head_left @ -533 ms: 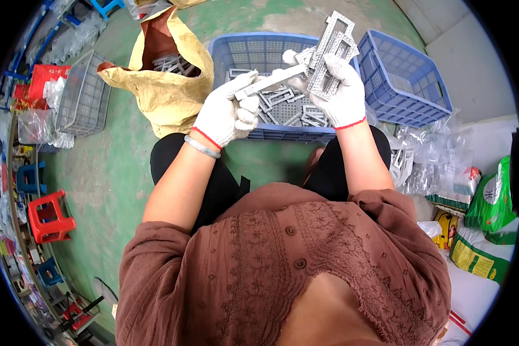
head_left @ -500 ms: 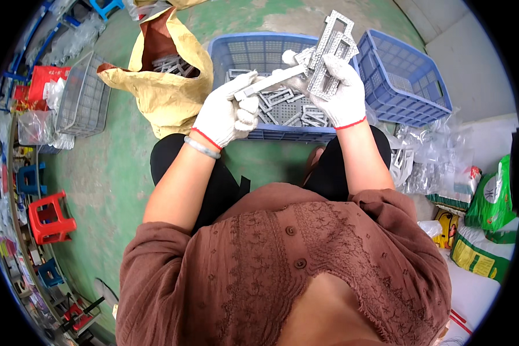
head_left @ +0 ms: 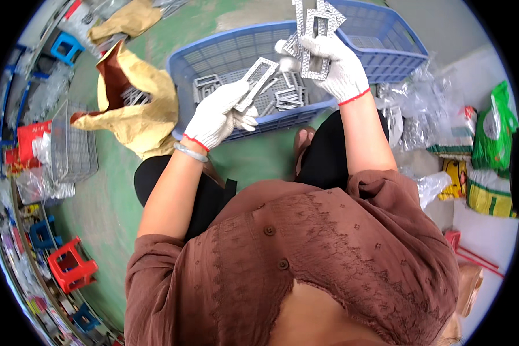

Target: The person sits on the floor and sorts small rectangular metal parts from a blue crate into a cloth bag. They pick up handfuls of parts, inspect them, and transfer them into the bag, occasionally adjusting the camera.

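Observation:
My left hand [head_left: 219,112], in a white knit glove with a red cuff edge, grips one grey rectangular metal frame [head_left: 260,71] by its near end. Gloved the same way, my right hand [head_left: 341,66] is closed round several such metal frames [head_left: 317,30], fanned out and pointing away from me. Both hands are above a blue plastic crate [head_left: 184,56], where more loose grey frames [head_left: 288,97] lie scattered on the bottom. The fingertips of my right hand are partly hidden behind the frames.
Left of the crate stands an open yellow woven sack [head_left: 155,118] with grey parts inside. A second blue crate [head_left: 386,69] is at the far right, near clear plastic bags [head_left: 421,124]. A grey crate [head_left: 74,144] and red stool [head_left: 72,265] stand at left.
The frame in my left hand has turned, so its open rectangular face shows. My hands have moved farther apart. The whole view has shifted, with the crate now tilted in it.

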Action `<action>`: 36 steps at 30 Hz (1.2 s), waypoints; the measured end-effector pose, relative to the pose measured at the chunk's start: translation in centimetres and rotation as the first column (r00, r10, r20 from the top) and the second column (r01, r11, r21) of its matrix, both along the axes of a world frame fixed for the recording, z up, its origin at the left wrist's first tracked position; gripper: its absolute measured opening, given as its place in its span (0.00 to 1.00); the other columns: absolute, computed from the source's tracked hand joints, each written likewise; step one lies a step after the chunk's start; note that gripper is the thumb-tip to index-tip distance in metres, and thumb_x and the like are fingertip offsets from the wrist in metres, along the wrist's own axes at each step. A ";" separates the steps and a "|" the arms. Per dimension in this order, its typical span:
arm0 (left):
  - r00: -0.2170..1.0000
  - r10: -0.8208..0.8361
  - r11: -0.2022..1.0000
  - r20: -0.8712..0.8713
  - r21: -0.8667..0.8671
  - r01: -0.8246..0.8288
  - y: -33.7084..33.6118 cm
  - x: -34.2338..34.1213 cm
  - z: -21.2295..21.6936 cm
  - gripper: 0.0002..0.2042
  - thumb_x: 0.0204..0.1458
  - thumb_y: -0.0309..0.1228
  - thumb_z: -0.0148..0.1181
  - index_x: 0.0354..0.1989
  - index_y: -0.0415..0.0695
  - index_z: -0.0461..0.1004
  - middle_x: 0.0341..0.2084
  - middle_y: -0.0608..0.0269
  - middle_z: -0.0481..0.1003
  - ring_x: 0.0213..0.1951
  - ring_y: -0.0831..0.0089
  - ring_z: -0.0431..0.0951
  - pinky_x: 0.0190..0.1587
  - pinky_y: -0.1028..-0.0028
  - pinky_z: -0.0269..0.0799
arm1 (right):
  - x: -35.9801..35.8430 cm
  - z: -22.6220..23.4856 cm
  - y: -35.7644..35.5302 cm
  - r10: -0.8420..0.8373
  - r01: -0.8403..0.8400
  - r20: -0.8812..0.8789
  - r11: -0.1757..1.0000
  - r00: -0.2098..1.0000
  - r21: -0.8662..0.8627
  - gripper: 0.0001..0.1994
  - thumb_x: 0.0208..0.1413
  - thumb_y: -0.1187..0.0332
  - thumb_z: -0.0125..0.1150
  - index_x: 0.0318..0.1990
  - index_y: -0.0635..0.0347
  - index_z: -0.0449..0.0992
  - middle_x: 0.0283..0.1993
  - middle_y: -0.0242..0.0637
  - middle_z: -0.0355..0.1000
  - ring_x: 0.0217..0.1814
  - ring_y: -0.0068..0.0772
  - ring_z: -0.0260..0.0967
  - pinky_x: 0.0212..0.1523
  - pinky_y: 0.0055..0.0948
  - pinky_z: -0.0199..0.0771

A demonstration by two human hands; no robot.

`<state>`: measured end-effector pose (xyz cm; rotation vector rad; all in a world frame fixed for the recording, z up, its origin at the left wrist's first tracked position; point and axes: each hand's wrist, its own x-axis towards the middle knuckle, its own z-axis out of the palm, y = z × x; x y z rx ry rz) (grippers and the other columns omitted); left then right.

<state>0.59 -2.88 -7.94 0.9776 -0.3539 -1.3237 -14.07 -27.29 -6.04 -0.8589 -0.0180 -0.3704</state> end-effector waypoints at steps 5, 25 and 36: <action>0.936 -0.277 0.952 0.216 0.196 0.237 -8.2 -2.8 -4.6 0.14 0.61 0.42 0.60 0.37 0.41 0.72 0.24 0.57 0.76 0.23 0.70 0.78 0.27 0.71 0.79 | -4.1 0.7 -3.0 -0.176 0.127 0.161 0.952 0.971 0.278 0.10 0.58 0.76 0.59 0.43 0.77 0.74 0.45 0.61 0.75 0.56 0.65 0.71 0.58 0.68 0.73; -0.237 -0.626 0.771 0.743 0.634 -0.050 -19.6 -8.6 -8.8 0.25 0.58 0.53 0.45 0.46 0.46 0.80 0.46 0.45 0.79 0.49 0.47 0.78 0.53 0.55 0.72 | -5.9 -0.4 -5.0 -0.292 0.146 0.223 0.852 0.930 0.503 0.11 0.60 0.76 0.55 0.45 0.77 0.72 0.46 0.64 0.74 0.57 0.68 0.70 0.61 0.70 0.68; 0.717 0.315 0.943 0.621 -0.120 -0.310 -13.6 -2.6 3.6 0.19 0.66 0.44 0.50 0.51 0.40 0.74 0.38 0.62 0.78 0.34 0.72 0.79 0.40 0.73 0.76 | -2.5 1.2 -0.1 -0.280 0.233 0.108 0.918 0.954 0.320 0.12 0.54 0.80 0.61 0.47 0.67 0.72 0.39 0.47 0.75 0.41 0.42 0.77 0.44 0.38 0.81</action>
